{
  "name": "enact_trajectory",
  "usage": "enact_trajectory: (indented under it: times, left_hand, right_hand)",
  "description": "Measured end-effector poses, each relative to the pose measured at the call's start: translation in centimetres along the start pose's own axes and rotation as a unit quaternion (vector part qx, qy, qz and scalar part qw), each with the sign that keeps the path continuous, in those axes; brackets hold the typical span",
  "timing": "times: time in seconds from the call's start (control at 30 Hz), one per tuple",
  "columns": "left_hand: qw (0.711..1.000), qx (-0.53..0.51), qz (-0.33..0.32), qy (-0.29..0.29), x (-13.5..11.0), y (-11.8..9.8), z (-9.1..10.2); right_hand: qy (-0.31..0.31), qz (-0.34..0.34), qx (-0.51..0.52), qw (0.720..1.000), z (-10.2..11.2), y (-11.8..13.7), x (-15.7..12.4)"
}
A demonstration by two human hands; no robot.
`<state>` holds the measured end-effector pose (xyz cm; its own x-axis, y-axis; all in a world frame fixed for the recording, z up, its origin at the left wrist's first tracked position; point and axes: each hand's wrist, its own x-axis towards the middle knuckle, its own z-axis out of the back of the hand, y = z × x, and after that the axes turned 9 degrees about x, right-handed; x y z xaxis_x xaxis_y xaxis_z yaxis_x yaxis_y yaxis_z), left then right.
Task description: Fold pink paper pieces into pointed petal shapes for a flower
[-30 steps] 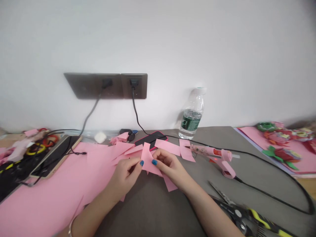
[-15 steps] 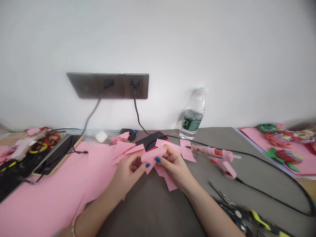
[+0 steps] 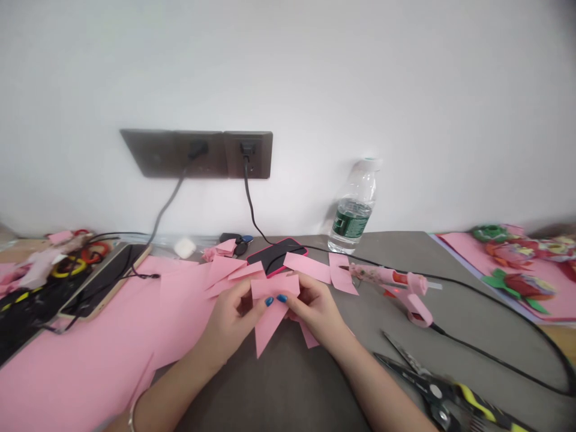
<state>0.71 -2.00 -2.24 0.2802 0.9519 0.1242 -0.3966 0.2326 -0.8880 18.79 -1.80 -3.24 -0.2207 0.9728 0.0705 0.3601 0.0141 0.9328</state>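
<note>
Between my two hands is a folded piece of pink paper (image 3: 275, 287), its upper part a flat band and a pointed part hanging below. My left hand (image 3: 236, 318) pinches its left side with the thumb in front. On the other side my right hand (image 3: 317, 309) grips it too, the two blue-nailed thumbs nearly meeting. Behind the hands lie loose pink paper strips (image 3: 308, 267) and a phone with a red edge (image 3: 283, 255). A pink glue gun (image 3: 391, 277) rests to the right, its tip over a pink paper piece (image 3: 342, 276).
Large pink sheets (image 3: 90, 354) cover the left side, with a phone (image 3: 105, 282) on them. A water bottle (image 3: 353, 210) leans against the wall. Open scissors (image 3: 432, 390) lie front right. A black cable (image 3: 486, 288) loops round the right. Paper flowers (image 3: 524, 285) sit far right.
The pink paper has turned in my hands to face me more squarely, and its pointed part now hangs lower. My thumbs have come closer together.
</note>
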Motion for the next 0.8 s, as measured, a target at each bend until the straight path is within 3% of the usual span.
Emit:
enact_trajectory:
  times: [0.17,0.4,0.6,0.8]
  left_hand:
    - [1.000,-0.008,-0.003,-0.024,0.1,-0.2,0.1]
    - [0.993,0.014,-0.108,-0.045,-0.1,-0.3,0.7]
    - [0.983,0.059,-0.168,-0.038,-0.4,0.0,0.9]
    - [0.995,0.002,-0.077,-0.057,-0.1,0.2,0.1]
  right_hand:
    - [0.013,0.025,-0.002,1.000,-0.1,0.1,0.0]
    - [0.010,0.152,-0.025,0.988,0.9,0.0,0.2]
    - [0.003,0.177,-0.067,0.982,1.1,0.3,-0.1]
    - [0.008,0.179,-0.072,0.981,0.3,0.4,-0.3]
